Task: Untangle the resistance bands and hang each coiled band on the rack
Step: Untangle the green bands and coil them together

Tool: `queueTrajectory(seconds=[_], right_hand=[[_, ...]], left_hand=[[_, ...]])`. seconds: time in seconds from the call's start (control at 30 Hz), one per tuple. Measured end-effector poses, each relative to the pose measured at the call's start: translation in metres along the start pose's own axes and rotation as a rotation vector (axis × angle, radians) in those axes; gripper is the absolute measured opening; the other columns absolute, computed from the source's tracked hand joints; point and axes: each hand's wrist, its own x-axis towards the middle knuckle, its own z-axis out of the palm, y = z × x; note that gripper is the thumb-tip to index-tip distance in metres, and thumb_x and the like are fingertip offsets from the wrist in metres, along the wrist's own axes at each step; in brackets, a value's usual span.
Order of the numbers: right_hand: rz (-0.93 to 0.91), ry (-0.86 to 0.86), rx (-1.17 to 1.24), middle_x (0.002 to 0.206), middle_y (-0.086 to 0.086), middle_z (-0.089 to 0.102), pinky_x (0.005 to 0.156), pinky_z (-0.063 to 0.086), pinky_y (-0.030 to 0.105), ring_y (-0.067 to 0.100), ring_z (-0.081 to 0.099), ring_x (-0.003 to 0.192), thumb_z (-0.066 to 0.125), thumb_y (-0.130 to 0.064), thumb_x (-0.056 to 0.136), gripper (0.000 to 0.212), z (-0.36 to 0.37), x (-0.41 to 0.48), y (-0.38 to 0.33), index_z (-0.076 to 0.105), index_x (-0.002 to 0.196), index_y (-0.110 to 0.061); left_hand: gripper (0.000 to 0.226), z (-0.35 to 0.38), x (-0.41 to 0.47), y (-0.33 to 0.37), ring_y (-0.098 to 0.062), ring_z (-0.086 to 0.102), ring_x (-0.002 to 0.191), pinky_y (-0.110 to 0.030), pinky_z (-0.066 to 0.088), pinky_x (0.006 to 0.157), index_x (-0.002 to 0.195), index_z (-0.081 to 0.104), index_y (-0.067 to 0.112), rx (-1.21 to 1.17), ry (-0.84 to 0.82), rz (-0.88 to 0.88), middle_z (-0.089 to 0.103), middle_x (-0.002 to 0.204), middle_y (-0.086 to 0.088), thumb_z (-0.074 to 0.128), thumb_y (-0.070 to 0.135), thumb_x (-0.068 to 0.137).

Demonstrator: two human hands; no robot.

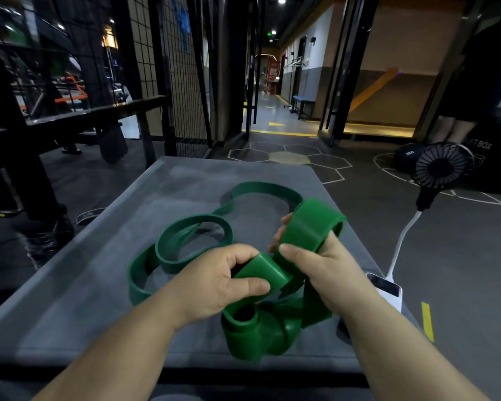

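2 hands [214, 282] [327, 270] grip 1 grn band [313, 224]

- wide band [313, 224], gripped in left hand [214, 282] and right hand [321, 264]: rubbery, smooth, satin sheen on the curves.
- narrow band [136, 285], beyond the left hand: same green rubber look, smooth, duller.
- pad [99, 285] under both hands: grey cloth-like cover, matt, fine nap with lighter rubbed patches.
- fan [441, 166], far right of the right hand: black plastic grille, matt.
- cable [402, 238] below it: white, smooth, plastic-coated.
- power bank [388, 287], just right of the right wrist: white plastic shell, glossy dark face.
- floor [460, 270], right of the hands: dark, matt, painted lines.
- mesh [182, 82], ahead-left of the hands: black metal wire.
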Motion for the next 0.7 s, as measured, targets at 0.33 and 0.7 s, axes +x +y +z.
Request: queueTrajectory(seconds=[0.33,0.7], right_hand=[[-0.027,-0.308,-0.193,0.108,-0.023,0.067,0.087,0.048,0.017,-0.002,0.061,0.105,0.057,-0.072,0.08,0.061,0.016,-0.012,0.002,0.055,0.115,-0.022],[-0.108,-0.151,-0.331,0.103,-0.005,0.07,0.088,0.053,0.028,0.01,0.066,0.101,0.063,-0.075,0.073,0.061,0.018,-0.005,0.007,0.061,0.107,-0.024]], left_hand=[[0.033,-0.004,-0.001,0.009,-0.007,0.051,0.052,-0.017,0.043,0.049,0.065,0.057,0.017,-0.197,0.188,0.085,0.056,0.058,0.005,0.087,0.019,0.053],[0.03,0.006,0.001,0.0,-0.021,0.067,0.082,-0.027,0.055,0.074,0.091,0.067,0.012,-0.359,0.255,-0.033,0.07,0.087,-0.008,0.073,0.032,0.07]])
